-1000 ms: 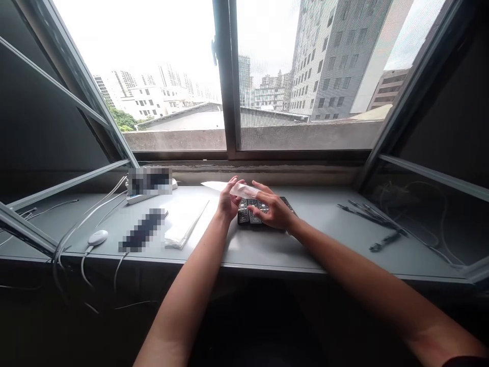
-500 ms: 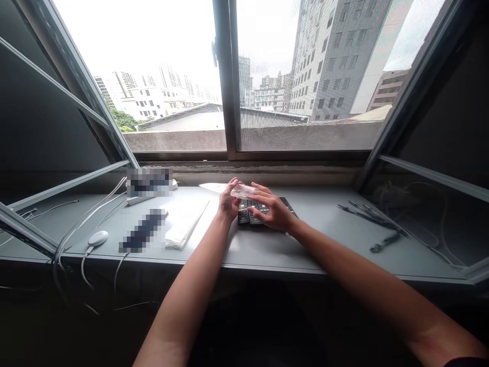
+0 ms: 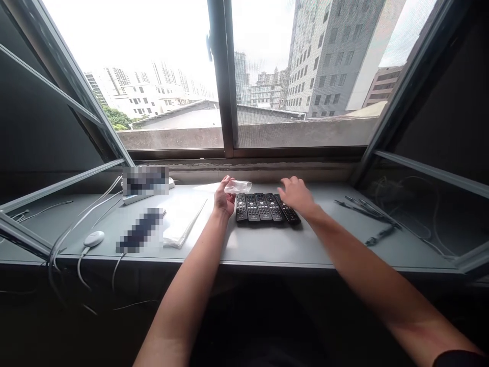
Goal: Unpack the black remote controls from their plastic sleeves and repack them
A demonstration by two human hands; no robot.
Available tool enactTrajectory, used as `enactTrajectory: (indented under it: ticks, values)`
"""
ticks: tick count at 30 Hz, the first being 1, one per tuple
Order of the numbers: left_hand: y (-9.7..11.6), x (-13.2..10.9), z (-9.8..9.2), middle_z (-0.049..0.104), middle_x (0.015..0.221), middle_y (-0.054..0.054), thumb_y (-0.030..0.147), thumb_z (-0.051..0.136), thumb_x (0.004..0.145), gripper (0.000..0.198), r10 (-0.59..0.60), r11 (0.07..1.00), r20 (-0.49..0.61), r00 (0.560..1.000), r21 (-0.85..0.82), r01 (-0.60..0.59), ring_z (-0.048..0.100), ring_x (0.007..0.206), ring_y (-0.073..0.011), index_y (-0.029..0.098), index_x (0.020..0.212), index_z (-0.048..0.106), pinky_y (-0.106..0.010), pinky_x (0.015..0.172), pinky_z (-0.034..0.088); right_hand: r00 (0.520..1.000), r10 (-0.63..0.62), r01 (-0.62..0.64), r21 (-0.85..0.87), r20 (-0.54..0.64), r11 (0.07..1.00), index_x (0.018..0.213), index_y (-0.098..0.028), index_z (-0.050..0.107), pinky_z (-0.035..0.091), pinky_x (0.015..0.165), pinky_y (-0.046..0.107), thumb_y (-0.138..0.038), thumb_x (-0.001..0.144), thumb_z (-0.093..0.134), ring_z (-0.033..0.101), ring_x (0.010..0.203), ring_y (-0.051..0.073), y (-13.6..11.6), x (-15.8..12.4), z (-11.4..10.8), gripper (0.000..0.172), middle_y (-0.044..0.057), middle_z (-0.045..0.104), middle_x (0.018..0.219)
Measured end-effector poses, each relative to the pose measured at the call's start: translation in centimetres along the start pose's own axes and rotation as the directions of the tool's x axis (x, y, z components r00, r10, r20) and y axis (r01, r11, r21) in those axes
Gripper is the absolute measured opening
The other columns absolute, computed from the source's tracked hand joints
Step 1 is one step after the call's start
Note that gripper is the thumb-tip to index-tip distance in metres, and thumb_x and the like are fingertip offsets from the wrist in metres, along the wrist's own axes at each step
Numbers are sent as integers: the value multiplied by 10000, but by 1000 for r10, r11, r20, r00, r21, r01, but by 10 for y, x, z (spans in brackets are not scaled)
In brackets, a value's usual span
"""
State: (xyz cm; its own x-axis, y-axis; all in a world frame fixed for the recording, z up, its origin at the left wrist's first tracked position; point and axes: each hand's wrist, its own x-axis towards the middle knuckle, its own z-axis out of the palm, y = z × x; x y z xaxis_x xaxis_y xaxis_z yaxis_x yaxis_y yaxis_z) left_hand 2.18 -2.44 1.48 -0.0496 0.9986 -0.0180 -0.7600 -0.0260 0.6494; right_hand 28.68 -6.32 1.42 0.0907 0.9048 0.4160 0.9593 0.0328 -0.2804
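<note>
A clear plastic sleeve (image 3: 240, 187) is pinched in my left hand (image 3: 224, 198) and points to the right, above the desk. Several black remote controls (image 3: 258, 208) lie side by side below and right of it, keys facing up. My right hand (image 3: 298, 195) has its fingers bent over the far end of the rightmost remote control (image 3: 291, 215), which slants away from the row at its near end. The hand partly hides that far end. A stack of clear plastic sleeves (image 3: 183, 224) lies flat to the left of my left forearm.
On the left are a blurred-out phone-like thing (image 3: 140, 230), a white round charger (image 3: 93, 238) with cables, and a white power strip (image 3: 133, 198). Dark cables (image 3: 367, 214) lie at the right. Metal frame bars (image 3: 424, 176) flank the desk, and a window (image 3: 225, 102) stands behind.
My right hand has left the plastic sleeve and moved right to the rightmost remote control, uncovering the row. My left hand still holds the sleeve. The view has shifted slightly.
</note>
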Motion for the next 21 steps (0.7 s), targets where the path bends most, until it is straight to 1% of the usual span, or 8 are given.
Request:
enactTrajectory:
  ticks: [2, 4, 6, 9, 11, 14, 17, 21]
  values:
    - [0, 0, 0, 779, 1081, -72, 244, 849, 885, 317, -9, 1000, 1, 1000, 4, 9, 692, 674, -92, 168, 1172, 740, -178, 449, 445, 971, 165, -135, -172, 175, 976, 1418, -90, 659, 541, 1023, 596, -431, 1049, 589, 596, 1332, 491, 9, 1, -5, 507, 316, 655, 1409]
    - [0, -1, 1, 781, 1093, -77, 245, 842, 892, 317, -20, 1000, 1, 1000, 11, 20, 686, 667, -92, 167, 1181, 738, -182, 447, 431, 894, 303, -236, -229, 329, 944, 1424, -113, 653, 545, 1016, 580, -524, 1080, 524, 647, 1307, 476, 14, 3, -9, 551, 307, 680, 1406]
    - [0, -2, 1, 782, 1104, -83, 251, 839, 897, 322, -29, 999, 1, 1000, 17, 29, 684, 669, -95, 168, 1190, 736, -192, 461, 433, 844, 304, -239, -197, 441, 951, 1429, -163, 658, 557, 998, 538, -599, 1094, 454, 687, 1279, 442, 16, 5, -11, 587, 266, 702, 1413]
    - [-1, -2, 1, 783, 1101, -75, 256, 845, 891, 331, -29, 999, 7, 1000, 16, 29, 684, 677, -94, 178, 1193, 737, -196, 473, 437, 816, 197, -175, -93, 544, 980, 1419, -214, 671, 577, 948, 469, -630, 1079, 476, 757, 1151, 385, 20, 8, -10, 572, 205, 749, 1363]
    - [-1, -1, 1, 782, 1090, -68, 249, 850, 884, 325, -24, 1000, 12, 1000, 9, 24, 683, 679, -90, 177, 1179, 737, -191, 471, 433, 812, 153, -148, -54, 564, 987, 1403, -212, 682, 576, 943, 437, -592, 1056, 566, 779, 1072, 359, 22, 9, -8, 528, 185, 783, 1285]
    - [-2, -1, 1, 781, 1083, -65, 248, 857, 880, 337, -26, 1000, 16, 1000, 10, 26, 684, 679, -86, 171, 1183, 732, -187, 478, 434, 848, 115, -122, -21, 518, 992, 1391, -193, 685, 559, 972, 402, -481, 1036, 660, 765, 1112, 351, 23, 10, -4, 457, 177, 796, 1235]
    - [-1, -1, 1, 783, 1084, -68, 255, 864, 876, 355, -35, 999, 9, 999, 21, 35, 691, 687, -87, 176, 1197, 732, -179, 487, 436, 882, 111, -121, -8, 457, 993, 1363, -176, 679, 551, 953, 382, -394, 1044, 674, 741, 1162, 346, 20, 11, 0, 386, 183, 775, 1253]
    - [-1, 0, -1, 787, 1103, -68, 271, 877, 861, 315, -35, 999, 2, 999, 42, 35, 680, 676, -73, 172, 1132, 751, -154, 471, 425, 919, 166, -159, -48, 358, 986, 1179, -147, 708, 553, 898, 408, -363, 1083, 607, 739, 1138, 373, 13, 10, 1, 257, 246, 674, 1361]
